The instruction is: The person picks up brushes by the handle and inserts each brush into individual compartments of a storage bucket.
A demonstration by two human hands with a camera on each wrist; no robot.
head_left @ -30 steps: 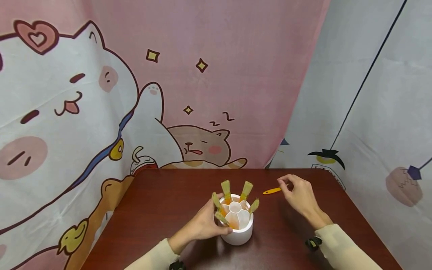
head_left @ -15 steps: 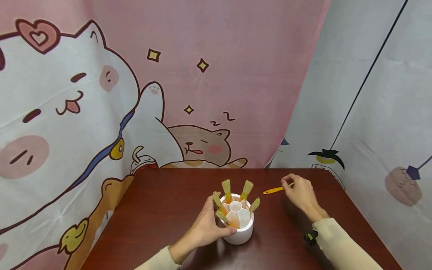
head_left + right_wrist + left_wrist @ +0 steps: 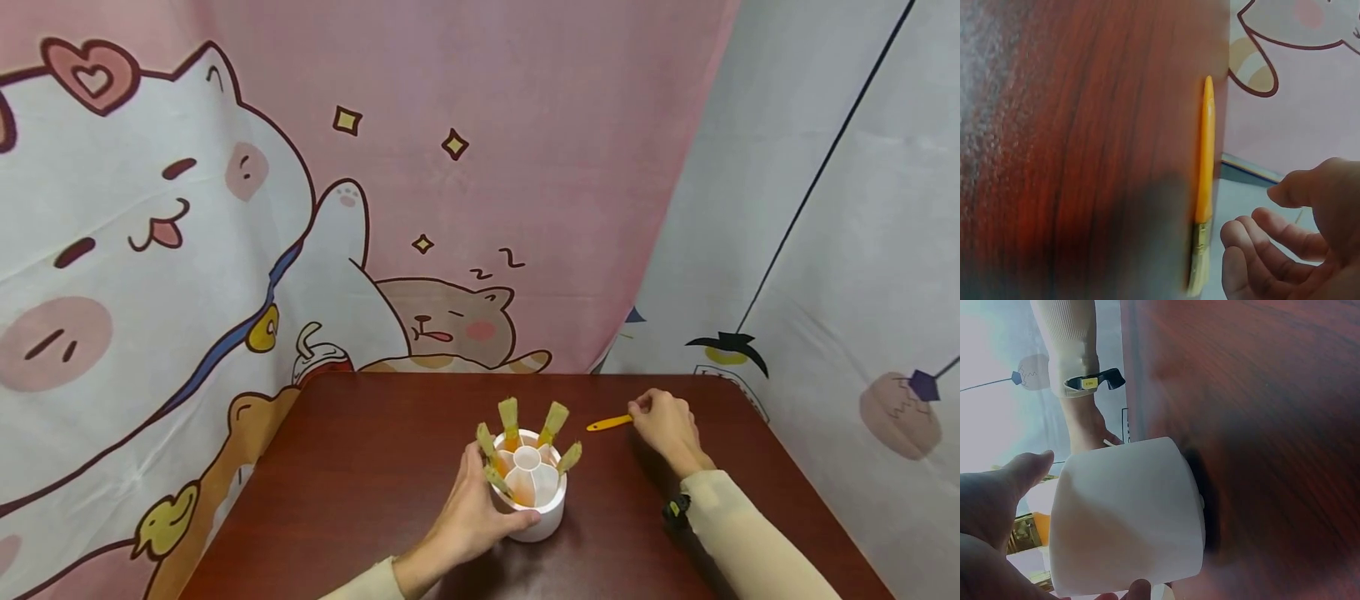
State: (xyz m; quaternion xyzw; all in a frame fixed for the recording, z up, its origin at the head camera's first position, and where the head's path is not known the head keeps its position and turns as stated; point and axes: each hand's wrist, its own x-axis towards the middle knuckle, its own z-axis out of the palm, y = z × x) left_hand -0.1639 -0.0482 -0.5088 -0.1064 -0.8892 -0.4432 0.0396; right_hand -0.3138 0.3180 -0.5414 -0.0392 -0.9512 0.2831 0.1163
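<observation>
A white round holder (image 3: 536, 523) with petal-shaped compartments stands upright on the table. Several brushes (image 3: 553, 421) lean in it, pale bristles up and orange handles down. My left hand (image 3: 471, 517) grips its left side, thumb along the front rim and fingers round the far side; the left wrist view shows the holder's smooth wall (image 3: 1129, 515). A separate yellow-handled paintbrush (image 3: 1206, 162) lies on the table to the right. Over its bristle end, my right hand (image 3: 666, 425) hovers with loosely bent fingers, apart from the brush in the right wrist view.
The dark red-brown wooden table (image 3: 375, 433) ends at a back edge just beyond the paintbrush. Cartoon-printed cloth (image 3: 562, 183) hangs behind and to both sides of it.
My right hand has shifted slightly right along the paintbrush, which stays in place. My left thumb has slid a little to the right along the holder's front rim.
</observation>
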